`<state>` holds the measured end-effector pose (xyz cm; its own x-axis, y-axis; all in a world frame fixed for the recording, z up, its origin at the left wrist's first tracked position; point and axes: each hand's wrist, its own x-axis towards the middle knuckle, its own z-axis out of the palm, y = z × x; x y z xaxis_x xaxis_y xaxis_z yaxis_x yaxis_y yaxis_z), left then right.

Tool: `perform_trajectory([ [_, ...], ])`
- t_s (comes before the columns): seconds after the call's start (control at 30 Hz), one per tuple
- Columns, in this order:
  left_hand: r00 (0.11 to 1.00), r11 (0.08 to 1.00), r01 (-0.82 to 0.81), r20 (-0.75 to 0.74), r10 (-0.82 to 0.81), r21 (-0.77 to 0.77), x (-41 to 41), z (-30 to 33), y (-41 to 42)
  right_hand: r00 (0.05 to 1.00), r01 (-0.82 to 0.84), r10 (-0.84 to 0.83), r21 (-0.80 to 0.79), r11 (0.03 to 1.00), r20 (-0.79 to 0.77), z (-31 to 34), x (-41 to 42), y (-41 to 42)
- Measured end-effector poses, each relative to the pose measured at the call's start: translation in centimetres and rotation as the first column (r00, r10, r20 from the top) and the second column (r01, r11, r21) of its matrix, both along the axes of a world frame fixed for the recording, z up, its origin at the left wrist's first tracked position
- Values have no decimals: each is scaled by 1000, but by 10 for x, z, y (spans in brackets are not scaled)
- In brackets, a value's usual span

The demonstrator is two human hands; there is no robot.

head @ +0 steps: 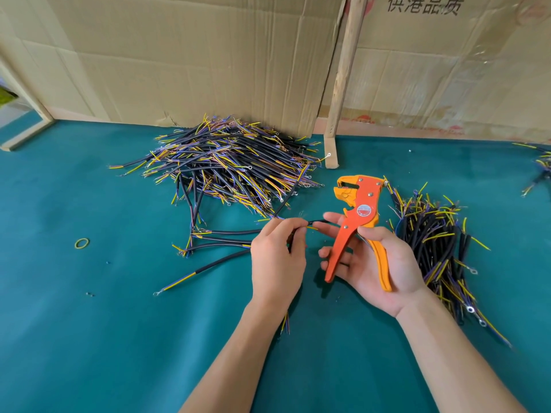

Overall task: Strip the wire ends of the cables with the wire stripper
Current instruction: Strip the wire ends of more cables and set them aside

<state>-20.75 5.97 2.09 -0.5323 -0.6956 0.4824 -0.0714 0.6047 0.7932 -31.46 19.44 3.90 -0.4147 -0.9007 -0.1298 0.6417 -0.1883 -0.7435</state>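
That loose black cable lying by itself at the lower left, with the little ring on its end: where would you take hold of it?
Probably on the black sheathed stretch of the loose cable, pinched from above across its width. It lies flat on the green table apart from the others, so there is room on either side. The yellow and purple wires and ring terminal at its near end are thin and best left alone.

Open green tabletop (pixel 89 338) lies near and to the left, while a large cable heap (pixel 226 162) blocks the far centre, a second pile (pixel 432 248) crowds the right, loose cables (pixel 220 248) cross the middle, and cardboard (pixel 193 55) closes the rear.
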Motion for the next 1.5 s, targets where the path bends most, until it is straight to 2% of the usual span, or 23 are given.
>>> perform_trajectory([
  [0.33,997,996,50,57,-54,74,1,0,2,998,22,-20,-27,999,62,2,1,1],
  [0.47,984,941,179,-29,-178,287,5,2,5,996,59,-57,-23,998,70,3,1,2],
  [0.6,970,872,244,-116,-215,424,6,4,3,993,92,-89,-34,995,76,4,2,1],
  [0.83,957,806,287,-124,-261,518,7,6,-3,991,101,-98,-28,994,96,5,3,0],
  [1.07,962,849,272,-134,-237,453,9,5,-4,994,89,-89,2,996,68,6,5,-2],
  [1.17,966,912,257,-52,-254,319,8,2,1,993,97,-98,11,995,71,7,6,-2],
  [1.4,975,965,197,74,-212,174,5,-1,3,991,107,-108,14,994,74,7,6,-1],
  [1.5,980,960,179,45,-193,213,5,-1,3,992,106,-106,3,994,73,8,5,0],
])
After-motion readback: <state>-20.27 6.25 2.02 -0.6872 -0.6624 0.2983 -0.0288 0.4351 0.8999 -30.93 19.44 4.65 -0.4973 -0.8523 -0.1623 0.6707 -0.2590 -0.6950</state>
